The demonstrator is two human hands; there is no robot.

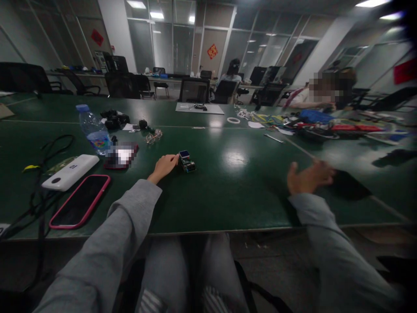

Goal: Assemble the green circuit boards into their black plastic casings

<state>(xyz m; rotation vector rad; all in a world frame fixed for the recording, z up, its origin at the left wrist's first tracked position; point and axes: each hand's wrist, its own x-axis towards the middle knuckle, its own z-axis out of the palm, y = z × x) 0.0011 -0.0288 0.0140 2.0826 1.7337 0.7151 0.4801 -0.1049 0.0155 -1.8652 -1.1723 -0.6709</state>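
A small circuit board (188, 166) with a little dark screen (184, 154) at its upper end lies on the green table (215, 200). Beside the screen, my left hand (167, 164) rests on the tabletop, its fingertips at the board's left edge; whether they grip it is hard to make out. Far to the right, my right hand (308, 176) is raised over the table, blurred, with thumb and fingers apart and nothing visible in it. A dark flat object (349, 184) lies just beyond that hand.
Left of my left arm are a pink-edged phone (81, 202), a white power bank (71, 172), a water bottle (94, 132), glasses (154, 136) and black cables. Tangled wires (276, 119) and a blue item (316, 116) lie at the back right, near a seated person (301, 94).
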